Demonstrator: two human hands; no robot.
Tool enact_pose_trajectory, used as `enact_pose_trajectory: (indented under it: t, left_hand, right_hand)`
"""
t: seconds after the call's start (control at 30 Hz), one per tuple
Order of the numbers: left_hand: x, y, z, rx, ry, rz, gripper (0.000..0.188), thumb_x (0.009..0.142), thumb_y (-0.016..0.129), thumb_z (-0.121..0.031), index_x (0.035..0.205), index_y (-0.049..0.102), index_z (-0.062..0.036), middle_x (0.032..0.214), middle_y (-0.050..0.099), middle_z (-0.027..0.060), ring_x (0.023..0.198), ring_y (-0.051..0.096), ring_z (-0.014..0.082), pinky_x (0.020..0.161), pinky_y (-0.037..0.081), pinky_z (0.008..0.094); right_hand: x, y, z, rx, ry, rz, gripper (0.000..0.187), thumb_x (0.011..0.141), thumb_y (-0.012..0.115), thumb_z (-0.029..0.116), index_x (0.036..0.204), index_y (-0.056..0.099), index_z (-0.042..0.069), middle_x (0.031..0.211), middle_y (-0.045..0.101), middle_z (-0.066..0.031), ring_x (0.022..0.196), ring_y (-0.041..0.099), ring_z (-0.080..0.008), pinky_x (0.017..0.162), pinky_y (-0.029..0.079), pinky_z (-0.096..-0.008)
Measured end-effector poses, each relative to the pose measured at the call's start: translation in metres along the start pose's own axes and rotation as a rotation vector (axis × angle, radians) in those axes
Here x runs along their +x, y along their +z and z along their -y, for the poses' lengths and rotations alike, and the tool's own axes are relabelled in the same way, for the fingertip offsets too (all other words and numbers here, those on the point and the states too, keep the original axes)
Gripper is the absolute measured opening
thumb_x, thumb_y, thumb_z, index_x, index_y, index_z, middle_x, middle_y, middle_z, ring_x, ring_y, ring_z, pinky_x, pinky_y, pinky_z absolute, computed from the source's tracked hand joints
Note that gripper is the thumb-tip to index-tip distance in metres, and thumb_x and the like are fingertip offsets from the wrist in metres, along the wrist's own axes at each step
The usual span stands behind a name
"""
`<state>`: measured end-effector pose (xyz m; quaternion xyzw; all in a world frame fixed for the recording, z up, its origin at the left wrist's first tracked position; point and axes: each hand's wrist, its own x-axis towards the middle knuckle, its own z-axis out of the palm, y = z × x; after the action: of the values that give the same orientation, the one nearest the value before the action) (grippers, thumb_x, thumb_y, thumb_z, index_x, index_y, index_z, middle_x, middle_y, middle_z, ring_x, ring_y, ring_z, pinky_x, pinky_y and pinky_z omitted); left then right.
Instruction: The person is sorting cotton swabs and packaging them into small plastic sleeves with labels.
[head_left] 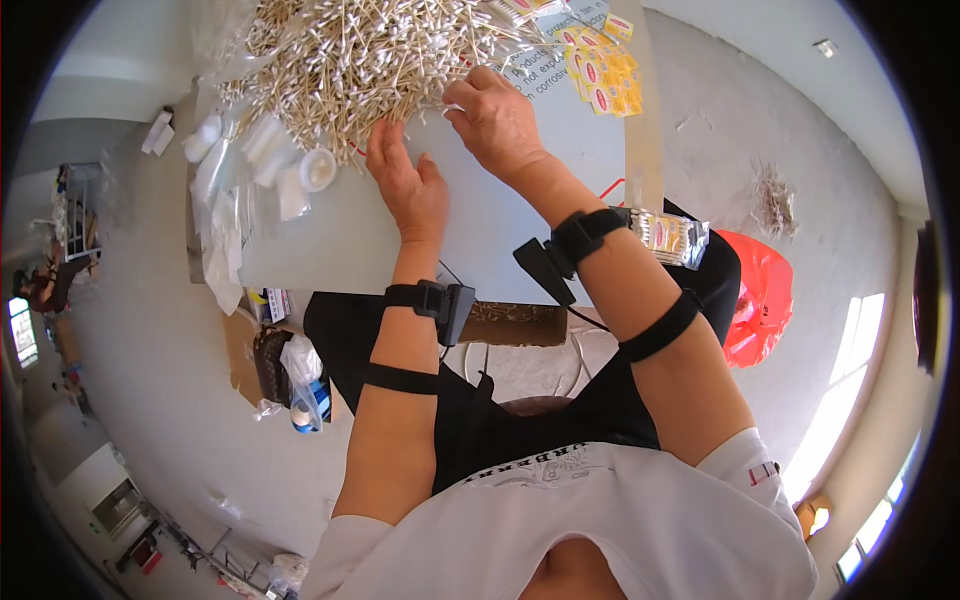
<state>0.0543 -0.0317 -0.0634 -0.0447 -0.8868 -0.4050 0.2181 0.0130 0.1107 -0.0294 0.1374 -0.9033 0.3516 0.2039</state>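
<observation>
A large heap of cotton swabs [370, 60] with wooden sticks and white tips covers the far part of the pale blue-grey tabletop [330, 235]. My left hand [408, 185] rests at the near edge of this heap. Its fingers are stretched out against the swab sticks, the thumb apart, and nothing is gripped. To its right, my right hand [497, 122] is closed at the heap's near right side, fingers curled and pressed together. A small white bit shows by its fingertips, too small to name; the rest of its grip is hidden.
Yellow-and-white labels [605, 70] lie at the far right. A round white container [318, 170] and clear plastic bags [225, 215] sit left. A packed bag of swabs [668, 236] is by the right edge, a red bag [757, 300] beyond. Below the table stands an open cardboard box [515, 328].
</observation>
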Motion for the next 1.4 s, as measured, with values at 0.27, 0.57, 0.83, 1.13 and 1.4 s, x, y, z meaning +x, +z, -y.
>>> enact_pose_trajectory:
  t: [0.27, 0.57, 0.83, 1.13, 1.4]
  left_hand:
    - [-0.001, -0.001, 0.004, -0.092, 0.004, -0.031, 0.045, 0.077, 0.054, 0.007, 0.122, 0.053, -0.0009, 0.139, 0.04, 0.0206, 0.131, 0.037, 0.0387, 0.11, 0.032, 0.0445]
    - [-0.001, -0.004, -0.01, -0.095, 0.06, -0.068, 0.046, 0.073, 0.056, 0.009, 0.116, 0.058, -0.0052, 0.131, 0.046, 0.0159, 0.128, 0.038, 0.0356, 0.109, 0.03, 0.0455]
    - [-0.005, -0.005, -0.008, 0.013, 0.121, 0.013, 0.044, 0.072, 0.06, 0.006, 0.112, 0.063, -0.0112, 0.118, 0.053, 0.0058, 0.117, 0.042, 0.0317, 0.102, 0.033, 0.0466]
    - [-0.004, 0.0, -0.022, 0.136, 0.212, 0.223, 0.043, 0.075, 0.069, -0.003, 0.117, 0.062, -0.0086, 0.121, 0.054, 0.0062, 0.116, 0.045, 0.0315, 0.097, 0.037, 0.0456]
    - [0.018, -0.002, -0.019, 0.196, 0.386, 0.152, 0.038, 0.075, 0.059, 0.006, 0.111, 0.064, -0.0064, 0.113, 0.06, 0.0059, 0.112, 0.049, 0.0298, 0.092, 0.041, 0.0404]
  right_hand:
    - [-0.012, 0.003, -0.002, -0.269, -0.031, 0.054, 0.01, 0.084, 0.065, 0.014, 0.083, 0.057, 0.006, 0.088, 0.061, -0.0112, 0.088, 0.062, -0.0322, 0.071, 0.051, -0.043]
    - [-0.091, -0.055, 0.01, 0.037, 0.325, 0.116, 0.007, 0.087, 0.059, 0.01, 0.086, 0.057, 0.003, 0.084, 0.064, -0.0172, 0.078, 0.061, -0.0393, 0.069, 0.049, -0.047]
    - [-0.136, -0.098, 0.036, 0.28, 0.181, 0.558, 0.009, 0.085, 0.064, 0.007, 0.084, 0.059, -0.001, 0.077, 0.062, -0.0152, 0.073, 0.06, -0.0352, 0.064, 0.047, -0.0397]
    - [-0.057, -0.042, 0.02, 0.108, 0.31, 0.128, 0.023, 0.077, 0.074, 0.016, 0.09, 0.062, 0.002, 0.086, 0.063, -0.0145, 0.078, 0.064, -0.0314, 0.067, 0.052, -0.0391]
    - [-0.038, 0.008, 0.01, -0.248, 0.12, -0.016, 0.015, 0.076, 0.071, 0.012, 0.085, 0.06, 0.007, 0.083, 0.057, -0.0092, 0.082, 0.064, -0.0312, 0.068, 0.053, -0.0407]
